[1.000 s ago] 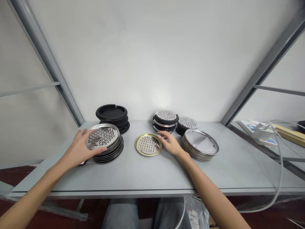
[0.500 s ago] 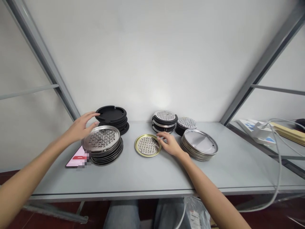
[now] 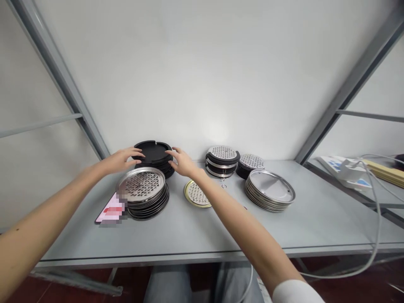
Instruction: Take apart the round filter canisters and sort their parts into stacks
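Note:
My left hand [image 3: 124, 160] is at the left rim of a stack of black round trays [image 3: 154, 152], fingers stretched over the edge of the top one and thumb apart. On the opposite side my right hand [image 3: 183, 162] reaches to the same rim, its fingers spread. Neither hand visibly lifts a tray; whether the fingertips press on it I cannot tell. In front stands a stack of metal grater discs [image 3: 142, 185], raised teeth on top. A gold-rimmed grater disc [image 3: 196, 194] lies flat, partly behind my right forearm.
A stack of silver lids [image 3: 269, 187] stands at right. Behind are perforated discs in black holders [image 3: 223, 155] and another perforated disc stack [image 3: 251, 162]. A phone [image 3: 110, 209] lies at left. A white cable [image 3: 375, 235] hangs over the right front; grey frame posts flank the table.
My right hand has left the gold-rimmed disc and moved left to the black trays. My left hand has shifted slightly right over their rim. The view has turned a little left.

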Available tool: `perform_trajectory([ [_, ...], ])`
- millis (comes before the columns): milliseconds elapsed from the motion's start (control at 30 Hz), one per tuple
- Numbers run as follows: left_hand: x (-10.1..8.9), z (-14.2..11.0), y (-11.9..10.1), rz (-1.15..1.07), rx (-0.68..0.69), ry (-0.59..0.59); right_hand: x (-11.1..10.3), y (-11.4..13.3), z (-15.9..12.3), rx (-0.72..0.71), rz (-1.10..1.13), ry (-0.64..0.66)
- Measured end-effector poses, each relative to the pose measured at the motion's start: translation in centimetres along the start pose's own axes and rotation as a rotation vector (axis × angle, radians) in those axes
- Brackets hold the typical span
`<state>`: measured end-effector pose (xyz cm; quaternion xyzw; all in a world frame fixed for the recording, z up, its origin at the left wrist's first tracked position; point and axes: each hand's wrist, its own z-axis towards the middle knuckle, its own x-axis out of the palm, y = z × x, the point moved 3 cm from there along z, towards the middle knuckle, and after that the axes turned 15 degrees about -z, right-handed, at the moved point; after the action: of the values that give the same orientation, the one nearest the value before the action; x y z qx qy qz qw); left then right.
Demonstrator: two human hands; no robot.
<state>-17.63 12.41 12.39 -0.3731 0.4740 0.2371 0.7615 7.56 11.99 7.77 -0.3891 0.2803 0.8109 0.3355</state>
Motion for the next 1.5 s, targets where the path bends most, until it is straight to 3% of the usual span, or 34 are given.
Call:
perform_trajectory([
  [133,-0.1,0.0,-0.2,-0.037,0.05,-0.021,2.0,1.7,2.7,-0.049,-0.093,0.09],
  [267,0.0,-0.1,-0.4,-0.077,0.06,-0.047,2.8,1.5,3.1,-0.021,-0.068,0.036],
  [567,-0.1,-0.1,-0.8,-0.128,0.0,-0.072,3.1,0.0,2.8,-0.001,0.057,-0.076],
  [967,0.0,0.0,-1.3,-0.015,0.05,-0.061,2.5,-0.4,2.5,-0.009,0.067,-0.046],
  [1233,-0.4,-0.2,-0.5,-0.089,-0.003,-0.083,2.3,-0.6,2.5,0.0,0.096,-0.035],
  [1500,0.2,-0.2,-1.5,-0.089,-0.02,-0.076,2.6,-0.5,2.1,-0.036,0.104,-0.067],
])
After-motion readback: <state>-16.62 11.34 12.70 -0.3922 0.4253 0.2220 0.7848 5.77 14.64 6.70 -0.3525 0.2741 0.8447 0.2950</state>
